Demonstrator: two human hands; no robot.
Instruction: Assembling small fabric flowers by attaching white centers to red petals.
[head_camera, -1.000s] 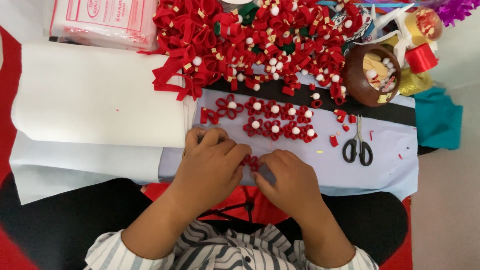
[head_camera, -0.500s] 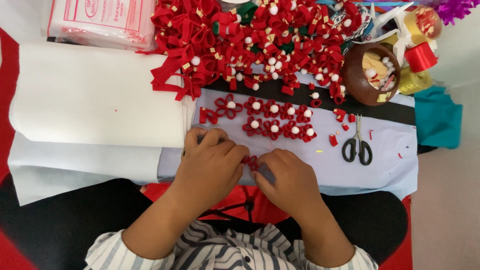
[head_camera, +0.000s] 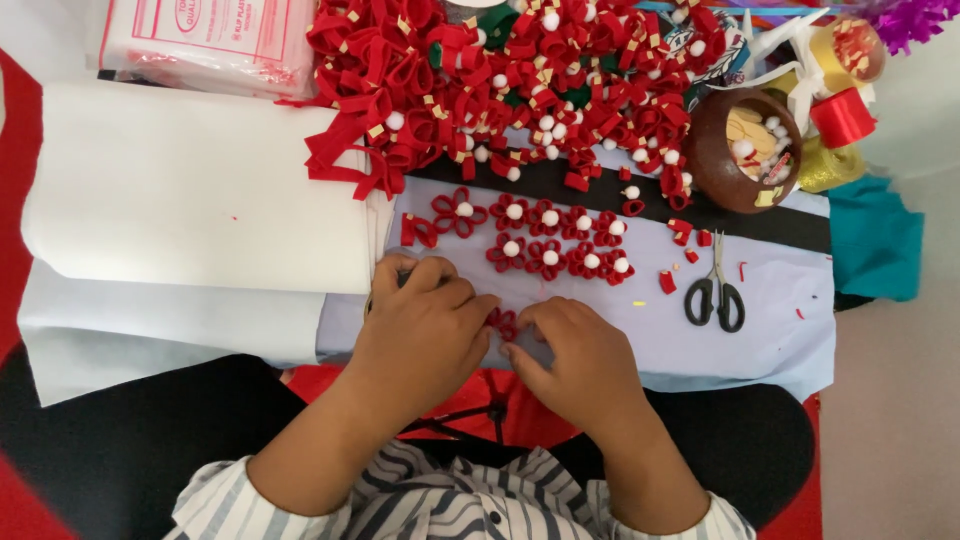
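Note:
My left hand (head_camera: 425, 330) and my right hand (head_camera: 575, 360) meet over a small red felt flower (head_camera: 503, 322) on the pale blue sheet (head_camera: 760, 340). Both hands pinch the flower between their fingertips, and most of it is hidden under the fingers. Just beyond the hands lie two rows of finished red flowers with white pompom centres (head_camera: 545, 240). Further back is a big heap of red felt loops and flowers (head_camera: 500, 80).
Black-handled scissors (head_camera: 716, 290) lie to the right of the flower rows. A brown bowl (head_camera: 705, 150) of small bits stands at the back right, with ribbon spools (head_camera: 845, 110) beside it. A white foam roll (head_camera: 190, 190) fills the left, with a plastic packet (head_camera: 210, 40) behind it.
None of the objects has moved. Both hands stay on the small flower, with only slight finger shifts and a small camera wobble.

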